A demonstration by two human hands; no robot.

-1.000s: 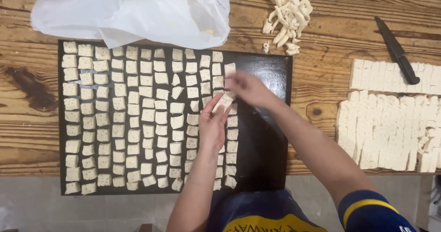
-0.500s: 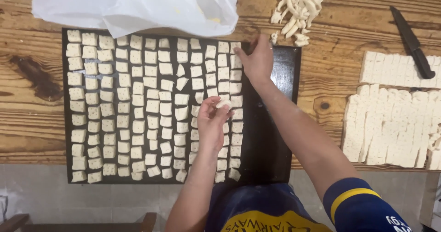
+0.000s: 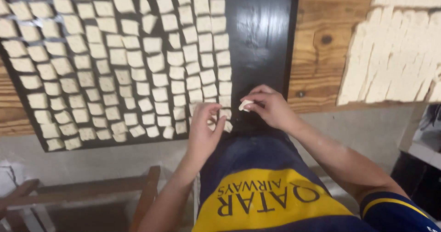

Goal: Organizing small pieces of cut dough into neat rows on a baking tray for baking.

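Landmark: black tray (image 3: 262, 34), lying on the wooden table (image 3: 321, 43).
Cut slab: pale dough scored into strips (image 3: 390, 57), right of the tray, on the table, well apart from it.
Table edge: grey ledge (image 3: 363, 126) below the tray's right corner.
Wooden frame: brown rails (image 3: 92, 186), below the tray's left half.
Dark gap: shadowed corner (image 3: 418, 177), far right and below the tray.
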